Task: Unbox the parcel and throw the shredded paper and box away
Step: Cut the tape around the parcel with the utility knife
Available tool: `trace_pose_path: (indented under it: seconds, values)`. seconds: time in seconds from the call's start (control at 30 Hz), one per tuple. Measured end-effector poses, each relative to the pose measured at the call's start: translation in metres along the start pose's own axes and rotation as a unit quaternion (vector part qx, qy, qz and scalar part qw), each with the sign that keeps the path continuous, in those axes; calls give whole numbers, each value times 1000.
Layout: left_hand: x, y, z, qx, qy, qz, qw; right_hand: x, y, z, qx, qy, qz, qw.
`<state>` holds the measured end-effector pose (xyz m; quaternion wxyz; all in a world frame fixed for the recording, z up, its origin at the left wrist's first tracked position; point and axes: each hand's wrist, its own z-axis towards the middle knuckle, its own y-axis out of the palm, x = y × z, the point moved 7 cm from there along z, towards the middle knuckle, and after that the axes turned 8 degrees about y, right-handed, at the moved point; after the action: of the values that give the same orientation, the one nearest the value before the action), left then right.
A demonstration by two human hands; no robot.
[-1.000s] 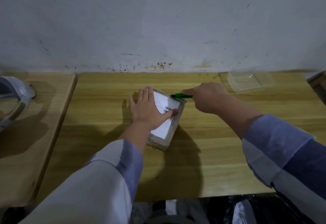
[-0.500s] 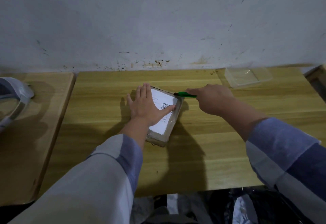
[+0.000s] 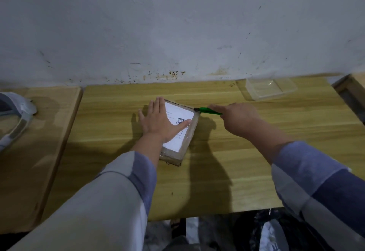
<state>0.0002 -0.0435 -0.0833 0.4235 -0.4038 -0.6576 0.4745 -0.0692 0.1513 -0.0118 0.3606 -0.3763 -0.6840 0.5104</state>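
Observation:
A small taped cardboard parcel (image 3: pixel 184 144) with a white shipping label lies on the wooden table (image 3: pixel 227 156). My left hand (image 3: pixel 161 121) rests flat on the parcel's top, fingers spread, pressing it down. My right hand (image 3: pixel 238 116) is closed around a green cutter (image 3: pixel 207 110), whose tip touches the parcel's far right corner. No shredded paper is visible; the parcel is closed.
A clear plastic tray (image 3: pixel 270 88) sits at the table's back right by the wall. A second wooden table (image 3: pixel 35 152) on the left carries a white headset (image 3: pixel 13 116). Dark bags (image 3: pixel 266 229) lie on the floor below the table's front edge.
The green cutter's tip has stayed at the parcel's far right corner while my right hand drew slightly back to the right. My left hand keeps pressing the parcel.

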Motion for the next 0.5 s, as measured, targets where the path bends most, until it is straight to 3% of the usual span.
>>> trace_pose_path:
  seconds: [0.17,0.27,0.33,0.4,0.43,0.5]
  values:
    - [1,-2,-1,-4,1,3,1000,18,4,-10,-6,0,8,1000]
    - [2,-2,-2,-1,1,-4,1000,20,7,-16,24,33,142,989]
    - [0,-2,-4,7,12,-19,1000,21,20,-19,6,93,293,952]
    - [-1,1,-7,3,32,-36,999,10,40,-21,-52,153,439,884]
    - [-3,2,-8,0,42,-40,998,-1,49,-21,-75,166,493,850]
    - [-5,2,-11,3,53,-39,998,-23,54,-19,-85,169,539,821]
